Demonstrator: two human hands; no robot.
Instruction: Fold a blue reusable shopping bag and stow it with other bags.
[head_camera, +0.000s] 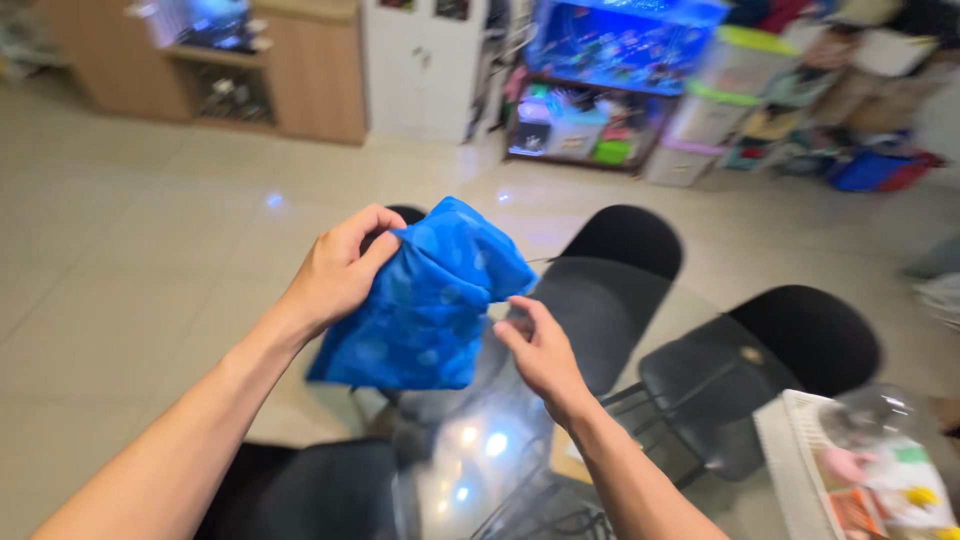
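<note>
A round glass table (600, 330) is seen below the hands, with black chairs pushed in around it; three chair backs are counted on the far side, one (625, 240) behind the table's middle, one (815, 335) to the right and one (405, 214) mostly hidden behind the cloth. A fourth dark seat (320, 490) is seen at the near left edge. A white basket (790, 460) is set on the table at the lower right, and a clear rounded container (870, 415) with blurred coloured items is seen in it. Against the far wall a blue-lit fish tank (620, 45) is placed on a shelf, with stacked plastic storage boxes (725, 90) just beside it; a wooden cabinet (300, 70) is seen at the upper left. The floor is laid with pale tiles (130, 230).

One blue cloth (430, 300) is held up in the air above the near left rim of the table. It is a bright blue, thin, crumpled fabric with faint paler patches, bunched at the top and hanging loose below. Its upper left edge is pinched between thumb and fingers of the left hand (340, 270). The right hand (540, 350) is held at the cloth's right edge, fingers curled; whether the fabric is actually gripped there cannot be told.
</note>
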